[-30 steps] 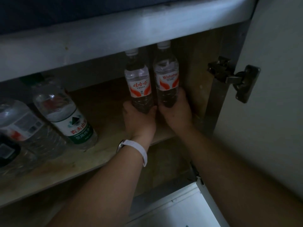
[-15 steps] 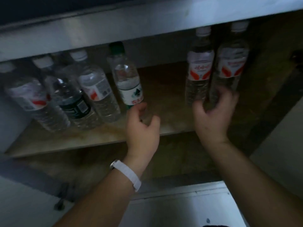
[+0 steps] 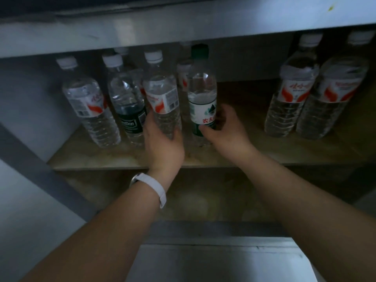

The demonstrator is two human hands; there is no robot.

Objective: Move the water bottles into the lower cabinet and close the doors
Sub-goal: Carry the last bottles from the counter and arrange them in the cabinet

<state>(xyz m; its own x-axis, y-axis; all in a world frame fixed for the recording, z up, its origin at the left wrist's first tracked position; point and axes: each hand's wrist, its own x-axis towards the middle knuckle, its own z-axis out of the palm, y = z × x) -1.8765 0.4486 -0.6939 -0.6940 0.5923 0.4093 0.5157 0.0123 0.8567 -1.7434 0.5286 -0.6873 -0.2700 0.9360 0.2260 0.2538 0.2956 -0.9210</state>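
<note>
Inside the dim cabinet, several water bottles stand on a wooden shelf (image 3: 244,153). My left hand (image 3: 162,143) grips the lower part of a white-capped bottle with a red and white label (image 3: 162,94). My right hand (image 3: 225,129) curls round a green-capped bottle with a green and white label (image 3: 201,92). Left of these stand a dark-labelled bottle (image 3: 128,102) and another red-labelled bottle (image 3: 87,98). Two red-labelled bottles (image 3: 293,88) (image 3: 335,92) stand side by side at the right end. More bottles are partly hidden behind.
The metal cabinet frame (image 3: 183,27) runs across the top just over the caps. A grey slanted edge of the cabinet's left side (image 3: 40,176) crosses the lower left. A pale ledge (image 3: 213,259) sits below the opening. A white band is on my left wrist.
Both hands let go of the two bottles at the right and moved left. My left hand now grips the white-capped bottle, my right the green-capped one.
</note>
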